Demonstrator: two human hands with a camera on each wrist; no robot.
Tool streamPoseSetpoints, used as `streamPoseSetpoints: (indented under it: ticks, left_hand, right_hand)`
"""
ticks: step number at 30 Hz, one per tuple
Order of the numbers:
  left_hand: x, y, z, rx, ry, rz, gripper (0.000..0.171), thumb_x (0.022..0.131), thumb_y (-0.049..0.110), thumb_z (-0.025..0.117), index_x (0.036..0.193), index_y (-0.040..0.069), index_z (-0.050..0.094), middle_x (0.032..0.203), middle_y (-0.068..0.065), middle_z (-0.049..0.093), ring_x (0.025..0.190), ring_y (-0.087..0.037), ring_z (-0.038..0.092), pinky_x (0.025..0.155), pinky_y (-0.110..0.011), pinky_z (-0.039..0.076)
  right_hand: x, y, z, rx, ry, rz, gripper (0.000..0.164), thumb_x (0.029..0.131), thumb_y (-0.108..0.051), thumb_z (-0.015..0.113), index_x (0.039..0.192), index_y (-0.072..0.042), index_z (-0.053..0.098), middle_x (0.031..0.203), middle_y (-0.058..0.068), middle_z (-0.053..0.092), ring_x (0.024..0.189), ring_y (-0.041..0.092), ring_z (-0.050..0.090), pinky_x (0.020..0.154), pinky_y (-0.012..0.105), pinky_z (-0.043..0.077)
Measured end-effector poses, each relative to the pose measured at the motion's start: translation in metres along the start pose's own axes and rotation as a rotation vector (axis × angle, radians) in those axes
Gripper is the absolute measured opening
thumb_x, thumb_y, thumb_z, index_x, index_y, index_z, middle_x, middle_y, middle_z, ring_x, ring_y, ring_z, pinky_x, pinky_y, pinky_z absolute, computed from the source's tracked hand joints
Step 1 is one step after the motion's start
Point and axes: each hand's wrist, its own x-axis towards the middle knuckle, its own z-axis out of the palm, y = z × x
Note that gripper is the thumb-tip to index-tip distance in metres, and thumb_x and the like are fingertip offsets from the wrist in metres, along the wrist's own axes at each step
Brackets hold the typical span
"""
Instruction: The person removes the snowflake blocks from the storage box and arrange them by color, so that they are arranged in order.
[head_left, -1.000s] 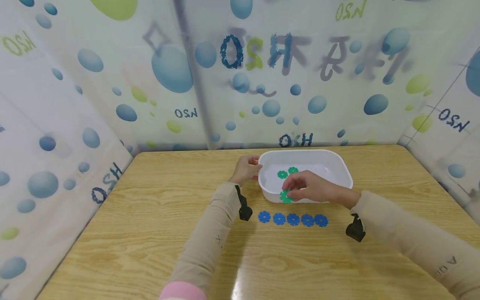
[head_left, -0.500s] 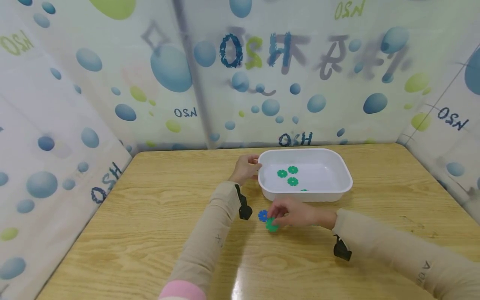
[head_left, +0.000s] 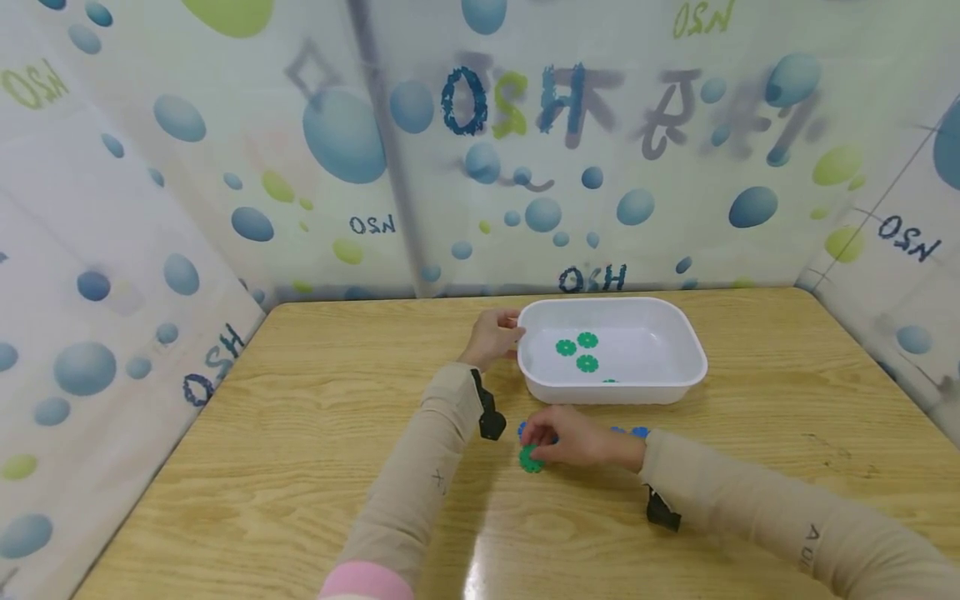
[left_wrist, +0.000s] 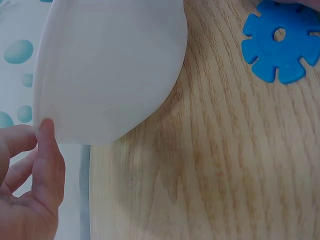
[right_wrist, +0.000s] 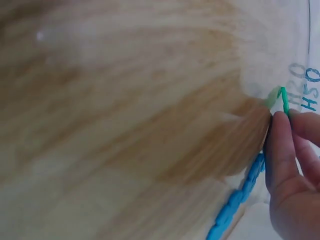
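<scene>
From my remote seat I am seeing two bare hands working, and I am giving directions as on a clock face. The right hand (head_left: 572,435) is pinching a green disc (head_left: 531,460) between thumb and fingertips, its fingers curling and leaving little gap. The left hand (head_left: 491,337) is gripping a white tub (head_left: 615,394) at its nine o'clock end, thumb and fingers closing over the rim. The tub is sitting at one o'clock from the held disc, on a pale wood-grain table (head_left: 300,467) that is shining with glare toward six o'clock. Beyond it, at twelve o'clock, a pale wall (head_left: 660,242) is showing blue and lime drops and mirrored H2O lettering. Inside the tub, three green pieces (head_left: 587,363) are lying toward nine o'clock, and a fourth is peeking above the front rim near six. The held disc is showing its flat face to the head camera, a small flower-like round with a notched edge; in the right wrist view it is appearing thin, nearly edge-on. I cannot tell whether it is touching the table. Blue discs (head_left: 640,432), similarly notched, are lying from twelve to nearly three o'clock of it, the right hand partly hiding them.
</scene>
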Motion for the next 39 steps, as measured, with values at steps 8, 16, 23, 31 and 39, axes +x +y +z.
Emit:
streamPoseSetpoints:
  ticks: [8,16,23,31,39]
  left_hand:
    - [0.0014,0.0003,-0.0008,0.001,0.006,-0.007,0.036,0.084,-0.001,0.055,0.120,0.000,0.052,0.102,-0.014,0.050,0.086,-0.021,0.054,0.063,-0.030,0.055]
    - [0.0009,-0.0001,0.0001,-0.002,0.017,0.002,0.034,0.084,-0.002,0.055,0.118,0.000,0.054,0.101,-0.014,0.051,0.085,-0.021,0.054,0.060,-0.028,0.055]
    - [0.0013,0.0002,0.0009,0.004,0.023,-0.004,0.034,0.084,-0.001,0.055,0.118,0.000,0.054,0.101,-0.014,0.051,0.085,-0.022,0.055,0.060,-0.028,0.055]
    - [0.0010,0.0007,0.0013,0.004,0.022,-0.012,0.033,0.084,-0.001,0.055,0.118,0.001,0.054,0.101,-0.013,0.050,0.084,-0.020,0.054,0.061,-0.029,0.055]
    - [0.0008,0.0005,0.0012,0.007,0.015,-0.016,0.034,0.084,0.000,0.055,0.118,0.001,0.054,0.101,-0.013,0.050,0.085,-0.020,0.053,0.061,-0.029,0.055]
  right_hand:
    - [0.0023,-0.0013,0.0044,-0.047,0.051,0.005,0.009,0.077,-0.001,0.065,0.084,-0.002,0.060,0.075,-0.003,0.058,0.068,0.005,0.054,0.063,0.018,0.049]
    - [0.0045,-0.0039,0.0080,-0.075,0.083,0.035,0.009,0.075,-0.003,0.068,0.081,-0.004,0.061,0.070,-0.005,0.058,0.064,0.003,0.052,0.059,0.017,0.047]
    - [0.0050,-0.0041,0.0092,-0.086,0.104,0.050,0.012,0.073,-0.006,0.070,0.079,-0.005,0.061,0.069,-0.005,0.057,0.063,0.003,0.052,0.058,0.017,0.047]
    - [0.0039,-0.0051,0.0100,-0.076,0.132,0.061,0.015,0.071,-0.007,0.072,0.077,-0.004,0.059,0.068,-0.005,0.057,0.062,0.003,0.052,0.057,0.017,0.047]
    - [0.0040,-0.0040,0.0103,-0.068,0.137,0.061,0.015,0.072,-0.007,0.072,0.078,-0.004,0.059,0.069,-0.004,0.057,0.062,0.003,0.052,0.057,0.017,0.048]
